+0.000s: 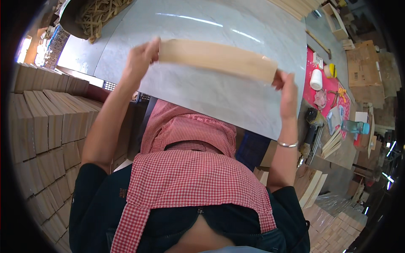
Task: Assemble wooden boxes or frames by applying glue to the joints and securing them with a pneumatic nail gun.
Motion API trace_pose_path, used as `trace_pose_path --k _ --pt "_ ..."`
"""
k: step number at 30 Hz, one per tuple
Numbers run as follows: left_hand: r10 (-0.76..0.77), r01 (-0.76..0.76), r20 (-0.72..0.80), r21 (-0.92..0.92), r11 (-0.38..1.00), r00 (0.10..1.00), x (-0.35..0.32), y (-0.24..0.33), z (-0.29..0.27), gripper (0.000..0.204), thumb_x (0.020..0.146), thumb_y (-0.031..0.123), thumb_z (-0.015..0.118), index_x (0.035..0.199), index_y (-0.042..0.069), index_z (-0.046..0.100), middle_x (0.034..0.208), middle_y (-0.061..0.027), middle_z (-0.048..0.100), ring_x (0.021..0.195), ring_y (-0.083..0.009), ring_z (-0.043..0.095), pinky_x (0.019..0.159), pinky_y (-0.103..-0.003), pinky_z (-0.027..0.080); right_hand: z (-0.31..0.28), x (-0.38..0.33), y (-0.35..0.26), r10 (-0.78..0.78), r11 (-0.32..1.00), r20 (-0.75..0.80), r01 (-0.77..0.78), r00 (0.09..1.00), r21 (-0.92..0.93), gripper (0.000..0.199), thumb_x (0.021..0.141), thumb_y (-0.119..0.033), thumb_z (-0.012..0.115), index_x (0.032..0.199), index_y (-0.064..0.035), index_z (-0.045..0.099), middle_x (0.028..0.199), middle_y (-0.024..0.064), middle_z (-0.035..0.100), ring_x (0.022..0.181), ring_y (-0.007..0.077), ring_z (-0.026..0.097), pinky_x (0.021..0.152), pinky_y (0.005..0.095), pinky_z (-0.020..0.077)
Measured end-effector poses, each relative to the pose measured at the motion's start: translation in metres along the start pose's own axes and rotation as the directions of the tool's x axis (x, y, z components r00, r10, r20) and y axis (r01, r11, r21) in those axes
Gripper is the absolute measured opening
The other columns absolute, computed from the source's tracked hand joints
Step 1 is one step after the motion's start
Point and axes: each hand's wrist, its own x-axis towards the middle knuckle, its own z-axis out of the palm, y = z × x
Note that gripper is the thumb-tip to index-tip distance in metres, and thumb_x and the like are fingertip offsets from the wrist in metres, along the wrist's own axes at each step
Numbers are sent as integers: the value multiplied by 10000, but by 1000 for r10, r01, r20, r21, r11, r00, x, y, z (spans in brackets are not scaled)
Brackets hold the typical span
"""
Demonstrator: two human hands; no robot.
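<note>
A long, flat, pale wooden board (pixel 217 58) stretches crosswise in front of me over the grey-white marbled tabletop (pixel 202 90). My left hand (pixel 142 59) is closed on its left end, the thumb and fingers pinching the edge. At the other end my right hand (pixel 287 89) grips the lower right corner. Toward the right the board slants slightly down, and its edges are a little blurred. Whether it touches the tabletop or hangs just above it, I cannot tell.
Stacked wooden pieces (pixel 46 122) rise at the left. A dark round container (pixel 71 19) with tan strips stands far left. At right, a red-covered surface holds a white bottle (pixel 316 79), yellow tape (pixel 330 71) and a bluish plastic bottle (pixel 355 127). More boards (pixel 289 8) lie at the far edge.
</note>
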Motion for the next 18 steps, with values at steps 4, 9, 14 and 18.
trace_pose_path --k 4,9,14,18 --pt "-57 61 36 -146 987 998 33 22 2 481 1022 399 557 1018 -68 670 992 -142 619 817 -180 595 831 -298 529 -4 38 -23 37 999 -131 -32 991 44 753 1033 -636 304 938 3 691 813 52 610 743 120 548 686 236 437" --pt "-140 169 127 -262 950 982 40 17 8 506 1037 384 517 1026 -106 646 947 -150 590 820 -207 604 827 -311 555 -3 50 -12 248 969 -96 -244 964 49 806 993 -715 309 869 -11 679 720 46 586 619 115 524 551 227 429" --pt "-179 194 85 -242 951 980 27 19 12 506 1044 355 506 1053 -138 619 936 -159 591 832 -221 621 828 -323 570 -2 54 9 302 952 -35 -300 953 57 818 990 -728 304 860 -12 680 699 41 574 601 110 519 536 223 424" --pt "-188 223 152 -265 938 970 30 20 17 522 1051 350 499 1043 -156 627 959 -191 616 869 -249 640 850 -338 576 -1 49 16 307 952 -118 -303 944 48 836 987 -725 323 817 8 687 640 54 588 544 134 537 497 233 444"
